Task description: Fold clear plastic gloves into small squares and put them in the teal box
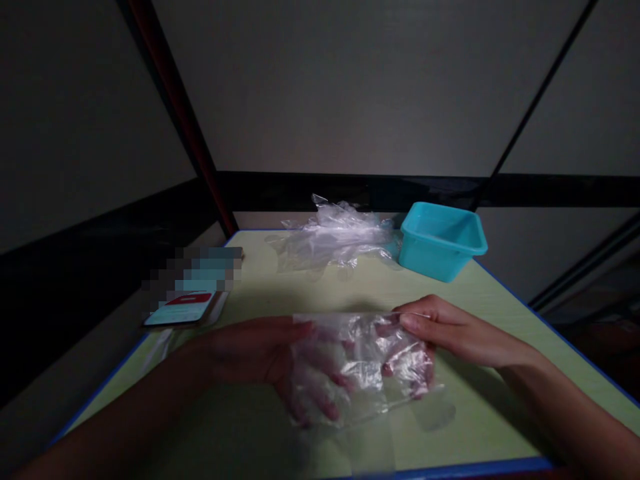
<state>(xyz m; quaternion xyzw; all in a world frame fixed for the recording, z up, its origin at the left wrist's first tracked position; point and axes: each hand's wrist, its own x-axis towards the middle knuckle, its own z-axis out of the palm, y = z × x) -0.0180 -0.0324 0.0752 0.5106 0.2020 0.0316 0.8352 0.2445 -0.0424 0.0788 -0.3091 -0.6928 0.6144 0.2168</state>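
A clear disposable plastic glove point(364, 373) is stretched between my two hands above the near part of the table. Its top edge runs almost level, and rounded finger-like ends hang below. My left hand point(300, 367) grips the left side, thumb near the top corner and fingers spread behind the see-through film. At the upper right corner, my right hand point(433, 330) pinches the film between thumb and fingers, with some fingers showing through from behind. Farther back lies a crumpled pile of similar clear plastic gloves point(340, 237), touched by neither hand.
A turquoise plastic basket point(433, 260) stands at the table's back right, beside the glove pile. On the left lies a phone point(183, 310) with its screen lit, partly blurred out. The pale green table point(255, 290) has a blue edge, and a panelled wall rises behind it.
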